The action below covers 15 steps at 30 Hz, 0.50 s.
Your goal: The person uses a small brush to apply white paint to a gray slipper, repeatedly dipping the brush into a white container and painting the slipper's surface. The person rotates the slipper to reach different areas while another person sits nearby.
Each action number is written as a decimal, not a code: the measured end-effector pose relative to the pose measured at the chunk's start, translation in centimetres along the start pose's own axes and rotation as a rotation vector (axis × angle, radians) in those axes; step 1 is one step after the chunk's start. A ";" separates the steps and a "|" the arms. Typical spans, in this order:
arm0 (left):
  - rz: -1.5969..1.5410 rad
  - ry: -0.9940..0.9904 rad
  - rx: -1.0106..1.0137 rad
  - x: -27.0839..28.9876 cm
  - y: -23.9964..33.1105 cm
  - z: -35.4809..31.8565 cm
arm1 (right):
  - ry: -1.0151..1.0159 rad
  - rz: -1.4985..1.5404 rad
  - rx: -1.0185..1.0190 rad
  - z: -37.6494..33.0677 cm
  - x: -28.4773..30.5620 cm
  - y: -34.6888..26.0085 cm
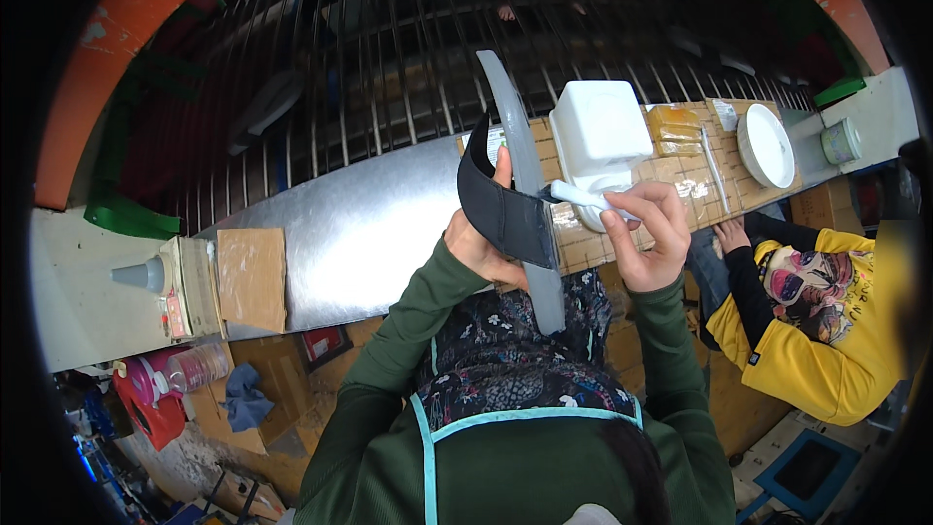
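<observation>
Two bare hands: both are occupied above our worktable (340, 219), raised in front of our body.
Left hand (473, 243): wrapped around the strap side of a sandal (515, 126), one digit showing above the strap and others below; no slack that we can see in the grip.
Right hand (653, 238): thumb and fingertips pinched together on a small brush (583, 198), gap closed down to the pale handle.
Sandal: grey sole turned on edge, black strap (498, 204) bowed out to the left; held up near the table's front edge, lower end over our lap.
Long axis: sole runs away from us, far end leaning a little left; the brush lies crosswise to it.
Brush to sole: sandal lies left of the right hand, dark tip pointing at mid-sole by the strap; touching or just beside, we cannot tell. Left hand is nearer, being on the sandal already; we judge this short crosswise gap the relation that matters.
White container (601, 122): just beyond the brush, on cardboard (671, 175).
Farther right: yellow block (674, 126), thin white stick (714, 170), white bowl (766, 146).
Neighbour: co-worker in a yellow top (826, 369), hand (731, 235) near the table edge, apart from ours.
</observation>
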<state>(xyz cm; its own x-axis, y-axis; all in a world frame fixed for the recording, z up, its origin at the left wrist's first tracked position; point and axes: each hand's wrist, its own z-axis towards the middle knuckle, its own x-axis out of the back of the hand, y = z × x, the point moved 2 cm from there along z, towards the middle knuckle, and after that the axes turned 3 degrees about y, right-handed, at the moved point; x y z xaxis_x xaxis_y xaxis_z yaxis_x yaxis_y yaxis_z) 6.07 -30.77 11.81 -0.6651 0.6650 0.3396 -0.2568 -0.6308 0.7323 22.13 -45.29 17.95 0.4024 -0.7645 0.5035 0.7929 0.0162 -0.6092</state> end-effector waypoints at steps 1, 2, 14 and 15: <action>-0.004 -0.024 0.031 -0.1 0.0 0.1 | 0.023 0.012 0.008 0.1 0.0 0.0; -0.025 -0.027 0.022 0.0 0.0 0.1 | 0.019 -0.021 0.044 0.2 0.0 0.0; -0.039 -0.004 -0.061 -0.2 -0.2 0.0 | 0.026 -0.149 0.228 1.2 0.6 -0.4; -0.044 0.002 -0.074 -0.2 -0.3 0.0 | 0.020 -0.153 0.236 1.3 0.7 -0.5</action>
<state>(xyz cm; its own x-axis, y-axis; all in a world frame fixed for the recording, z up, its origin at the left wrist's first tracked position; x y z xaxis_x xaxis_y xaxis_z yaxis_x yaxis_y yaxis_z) 6.27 -30.68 11.48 -0.6533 0.6919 0.3073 -0.3370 -0.6292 0.7004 22.59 -44.98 19.36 0.2624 -0.7823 0.5650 0.9294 0.0473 -0.3661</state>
